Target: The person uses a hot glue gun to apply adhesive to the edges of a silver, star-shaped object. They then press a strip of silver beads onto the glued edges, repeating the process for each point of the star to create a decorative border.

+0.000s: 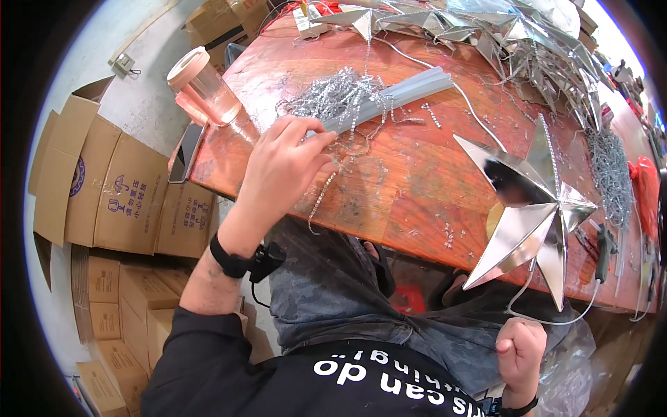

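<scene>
My left hand (285, 163) reaches over the table's near left part, thumb and fingers pinched beside a tangled heap of silver rhinestone chain (333, 96). A short strand of rhinestone chain (322, 200) trails from under its fingers toward the table edge. Just past the fingertips lies a bundle of translucent glue sticks (420, 87). Over my lap, my right hand (521, 353) is curled into a fist; what it holds, if anything, is hidden. A shiny silver star (531, 208) rests at the front right edge, with rhinestones along one ridge.
Finished-looking silver stars (431, 26) crowd the back of the table. A glue gun (606, 251) with a white cord sits right of the single star. At left are a pink-lidded bottle (208, 87), a phone (185, 153) and cardboard boxes (132, 187).
</scene>
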{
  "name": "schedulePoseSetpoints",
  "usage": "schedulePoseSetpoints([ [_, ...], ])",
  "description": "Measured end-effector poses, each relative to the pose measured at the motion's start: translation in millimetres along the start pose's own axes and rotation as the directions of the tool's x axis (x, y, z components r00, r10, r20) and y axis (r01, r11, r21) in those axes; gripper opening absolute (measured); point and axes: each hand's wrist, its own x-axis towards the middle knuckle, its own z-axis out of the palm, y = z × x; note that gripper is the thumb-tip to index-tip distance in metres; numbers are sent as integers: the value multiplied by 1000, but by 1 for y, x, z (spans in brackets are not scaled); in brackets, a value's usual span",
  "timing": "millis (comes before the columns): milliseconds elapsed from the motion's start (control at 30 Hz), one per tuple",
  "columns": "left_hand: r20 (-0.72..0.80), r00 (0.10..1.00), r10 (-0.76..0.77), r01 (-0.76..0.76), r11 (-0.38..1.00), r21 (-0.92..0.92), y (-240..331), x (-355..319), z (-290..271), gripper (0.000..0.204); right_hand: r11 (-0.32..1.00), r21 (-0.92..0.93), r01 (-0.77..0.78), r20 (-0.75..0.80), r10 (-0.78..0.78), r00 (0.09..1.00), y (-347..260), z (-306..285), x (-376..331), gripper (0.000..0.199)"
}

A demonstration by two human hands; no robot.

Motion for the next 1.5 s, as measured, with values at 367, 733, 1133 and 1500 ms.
schedulePoseSetpoints([
  [367,92,983,-161,185,822,-538,-18,52,-31,8,999,0,-49,20,49,999,-3,3,-6,15],
  [733,-102,902,-419,49,336,-941,-30,196,-130,7,991,39,-125,-78,128,989,-18,-2,-17,8],
  [1133,361,902,236,176,562,-808,92,187,-143,13,989,39,143,-214,-131,968,-39,-32,-11,31],
  [1500,470,613,635,33,573,-819,198,125,-89,12,684,730,-12,-167,195,967,-59,-37,17,56],
])
